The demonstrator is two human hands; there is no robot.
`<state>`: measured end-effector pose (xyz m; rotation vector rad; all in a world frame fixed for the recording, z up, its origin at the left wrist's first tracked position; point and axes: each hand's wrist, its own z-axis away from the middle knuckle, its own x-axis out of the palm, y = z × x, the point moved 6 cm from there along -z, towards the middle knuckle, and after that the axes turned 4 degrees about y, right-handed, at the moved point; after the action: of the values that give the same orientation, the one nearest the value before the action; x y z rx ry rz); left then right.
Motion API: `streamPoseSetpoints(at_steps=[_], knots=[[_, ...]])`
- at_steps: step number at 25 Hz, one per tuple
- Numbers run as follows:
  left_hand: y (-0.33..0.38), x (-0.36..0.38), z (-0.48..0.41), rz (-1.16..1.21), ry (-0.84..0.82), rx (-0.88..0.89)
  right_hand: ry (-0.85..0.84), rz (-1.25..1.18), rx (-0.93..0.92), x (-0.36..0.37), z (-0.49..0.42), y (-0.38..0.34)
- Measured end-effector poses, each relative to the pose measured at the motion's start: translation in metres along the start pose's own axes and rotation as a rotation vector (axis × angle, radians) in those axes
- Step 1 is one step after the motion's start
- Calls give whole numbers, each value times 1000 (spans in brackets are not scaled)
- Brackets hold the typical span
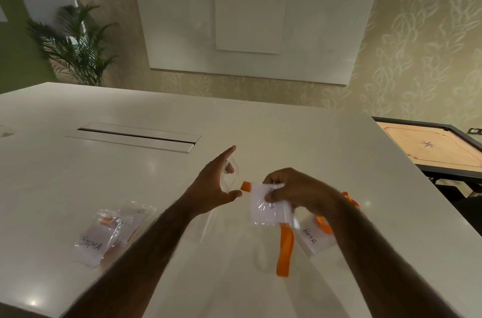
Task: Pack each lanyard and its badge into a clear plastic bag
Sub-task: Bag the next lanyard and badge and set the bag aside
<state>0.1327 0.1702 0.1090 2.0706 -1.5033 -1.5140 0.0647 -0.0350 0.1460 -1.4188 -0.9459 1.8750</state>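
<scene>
The right hand (292, 192) is pinching the white badge (268, 208) above the table (156, 187), with its orange lanyard (285, 250) dangling below. Just beside it, the left hand (214, 184) is spreading wide, one finger hooking a clear bag (232, 174). A packed SIGMA bag (104, 237) is lying beside the left forearm.

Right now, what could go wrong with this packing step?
1. The orange lanyard dangles loose below the badge in the right hand; it may snag outside the clear plastic bag held by the left hand.
2. It might drag the BETA badge lying beneath.
</scene>
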Motion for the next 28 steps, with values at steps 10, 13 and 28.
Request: streamPoseSetpoints(at_steps=[10, 13, 28], knots=[[22, -2, -9, -253, 9, 106, -45, -229, 16, -28, -2, -45], [24, -3, -11, -314, 14, 153, 24, -124, 84, -29, -11, -45], [42, 1, -20, -198, 29, 161, 280, 287, -78, -22, -15, -86]])
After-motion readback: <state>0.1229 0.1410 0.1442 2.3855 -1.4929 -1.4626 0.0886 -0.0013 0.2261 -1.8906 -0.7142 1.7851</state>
